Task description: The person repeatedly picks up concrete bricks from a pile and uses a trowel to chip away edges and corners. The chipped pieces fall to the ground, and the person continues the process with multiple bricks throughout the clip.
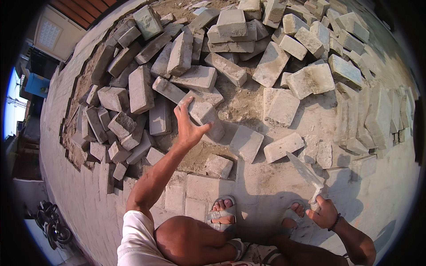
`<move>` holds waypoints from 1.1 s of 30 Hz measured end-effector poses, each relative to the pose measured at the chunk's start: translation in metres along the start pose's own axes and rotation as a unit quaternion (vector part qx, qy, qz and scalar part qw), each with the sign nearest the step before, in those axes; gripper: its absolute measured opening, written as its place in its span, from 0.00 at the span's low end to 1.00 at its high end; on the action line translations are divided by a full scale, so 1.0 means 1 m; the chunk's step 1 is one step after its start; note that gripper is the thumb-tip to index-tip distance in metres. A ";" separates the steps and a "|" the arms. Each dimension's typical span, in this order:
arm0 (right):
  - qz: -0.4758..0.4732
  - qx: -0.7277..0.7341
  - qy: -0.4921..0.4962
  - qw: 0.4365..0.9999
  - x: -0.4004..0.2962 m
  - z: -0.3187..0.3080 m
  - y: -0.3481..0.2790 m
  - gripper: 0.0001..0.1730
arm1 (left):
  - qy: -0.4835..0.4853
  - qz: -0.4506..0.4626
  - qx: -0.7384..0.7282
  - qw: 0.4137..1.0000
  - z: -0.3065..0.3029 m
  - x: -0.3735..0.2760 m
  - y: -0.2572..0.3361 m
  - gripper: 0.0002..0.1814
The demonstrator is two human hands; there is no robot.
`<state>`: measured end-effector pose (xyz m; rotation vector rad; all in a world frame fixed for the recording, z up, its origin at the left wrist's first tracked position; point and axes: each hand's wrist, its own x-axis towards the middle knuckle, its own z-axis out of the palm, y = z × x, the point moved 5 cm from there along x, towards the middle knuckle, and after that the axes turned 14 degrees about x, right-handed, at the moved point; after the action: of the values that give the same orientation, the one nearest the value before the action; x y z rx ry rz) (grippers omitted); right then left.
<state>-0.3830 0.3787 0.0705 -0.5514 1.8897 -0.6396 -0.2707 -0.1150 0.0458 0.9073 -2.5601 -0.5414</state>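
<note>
My left hand (189, 124) is spread over a grey concrete paving block (205, 114), thumb on its near right side and fingers at its left edge. My right hand (321, 211) grips the handle of a mason's trowel (304, 171), whose pointed blade is directed forward and left. Past the trowel's tip lies a single paving block (284, 147), with another block (246, 143) to its left. A smaller block (218, 166) rests at the edge of the sandy patch (194, 154), nearer to me.
A large heap of loose paving blocks (232, 23) spreads ahead and left. Blocks (361, 116) stand in a leaning row at the right. Laid paving (174, 196) runs under my sandalled feet (223, 212). A motorcycle (53, 224) stands far left.
</note>
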 end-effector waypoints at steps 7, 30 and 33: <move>-0.128 0.091 -0.048 0.986 0.089 0.019 -0.092 0.23 | 0.083 0.069 0.148 0.983 -0.037 -0.049 -0.020 0.53; -0.145 0.082 -0.074 0.983 0.148 0.072 -0.141 0.27 | 0.002 -0.082 0.125 0.989 -0.047 -0.057 -0.029 0.40; -0.189 0.009 -0.082 0.978 0.152 0.077 -0.194 0.24 | 0.021 -0.125 0.101 0.987 -0.052 -0.078 -0.038 0.39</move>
<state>-0.3517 0.1231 0.0676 -0.9365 1.6337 -0.8290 -0.1704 -0.1031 0.0560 1.3080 -2.5118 -0.3280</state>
